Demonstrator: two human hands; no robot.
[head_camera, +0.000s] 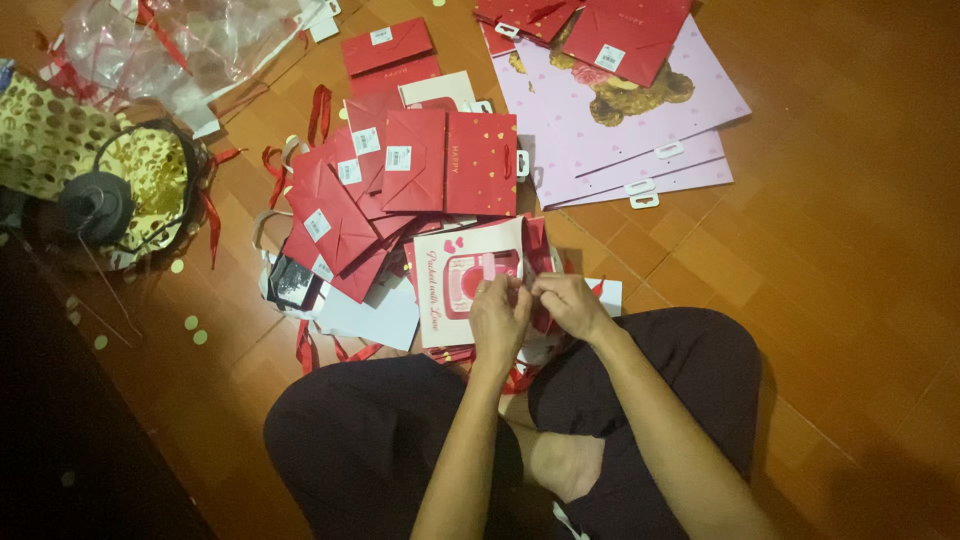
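I sit cross-legged on a wooden floor. My left hand (498, 315) and my right hand (570, 302) meet above my lap, fingers pinched together on something small and red; what it is stays hidden by the fingers. Directly beneath them lies a white and pink gift bag (458, 268) with a red picture on it. Beyond it spreads a heap of flat red gift bags (400, 175) with white stickers.
Large pale purple bags (640, 120) with a bear picture lie at the top right, more red bags on top. Crumpled clear plastic (170, 45) and a gold-dotted bag (60, 140) under a dark round object (95, 205) sit at the left. Red ribbons trail around.
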